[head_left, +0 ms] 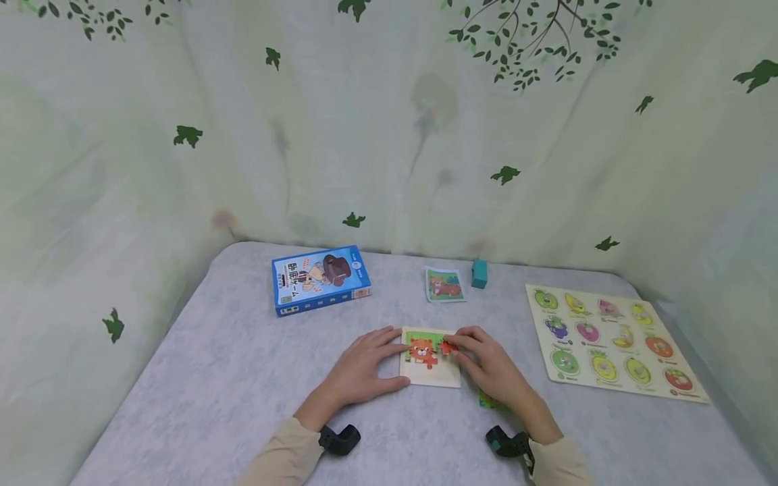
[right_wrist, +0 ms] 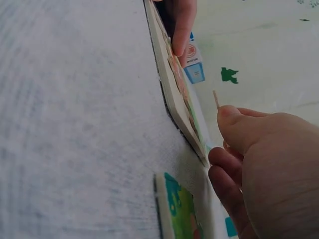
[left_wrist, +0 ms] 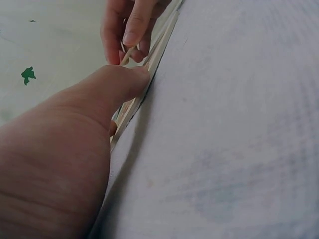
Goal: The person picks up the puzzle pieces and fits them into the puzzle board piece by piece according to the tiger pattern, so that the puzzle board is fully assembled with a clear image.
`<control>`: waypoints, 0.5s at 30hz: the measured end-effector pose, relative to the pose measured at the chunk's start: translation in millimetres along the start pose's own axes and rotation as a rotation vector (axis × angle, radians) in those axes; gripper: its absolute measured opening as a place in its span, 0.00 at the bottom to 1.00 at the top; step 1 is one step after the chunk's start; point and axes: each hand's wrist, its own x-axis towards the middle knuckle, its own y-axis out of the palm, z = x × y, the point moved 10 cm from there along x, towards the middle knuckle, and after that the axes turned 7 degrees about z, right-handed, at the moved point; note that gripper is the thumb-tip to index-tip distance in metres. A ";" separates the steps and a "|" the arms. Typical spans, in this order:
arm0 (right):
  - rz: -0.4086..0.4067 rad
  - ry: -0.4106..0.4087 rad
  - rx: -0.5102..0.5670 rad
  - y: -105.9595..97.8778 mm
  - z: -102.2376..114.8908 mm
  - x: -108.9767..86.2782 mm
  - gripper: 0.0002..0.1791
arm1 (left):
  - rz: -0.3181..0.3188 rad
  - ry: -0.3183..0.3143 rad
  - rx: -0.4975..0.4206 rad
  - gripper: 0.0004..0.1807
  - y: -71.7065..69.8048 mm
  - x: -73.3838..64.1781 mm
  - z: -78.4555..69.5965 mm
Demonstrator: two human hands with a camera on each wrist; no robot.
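Note:
A small wooden puzzle board (head_left: 440,376) lies on the table with pieces of an orange animal picture on green in its upper part. My left hand (head_left: 363,368) is at its left side; one fingertip touches the picture and the thumb rests at the lower left edge. My right hand (head_left: 491,368) pinches a thin red puzzle piece (head_left: 447,347) over the board's upper right. Edge-on in the right wrist view, the piece (right_wrist: 216,98) shows above the board (right_wrist: 174,97). Another green puzzle piece (right_wrist: 180,209) lies on the table, partly under my right hand in the head view.
A blue game box (head_left: 322,280) lies at the back left. Behind the board are a picture card (head_left: 445,285) of a brown animal and a teal block (head_left: 479,274). A large fruit board (head_left: 614,345) lies to the right. A leaf-patterned curtain (head_left: 389,148) hangs behind the table.

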 end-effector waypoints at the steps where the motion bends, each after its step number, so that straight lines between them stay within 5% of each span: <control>1: 0.006 0.000 -0.001 0.1 -0.1 0.3 0.17 | -0.002 0.003 0.002 0.35 -0.7 0.5 -0.8; 15: 0.025 0.004 -0.014 7.2 1.6 -3.5 0.17 | 0.010 -0.020 -0.003 0.35 2.1 -2.0 0.7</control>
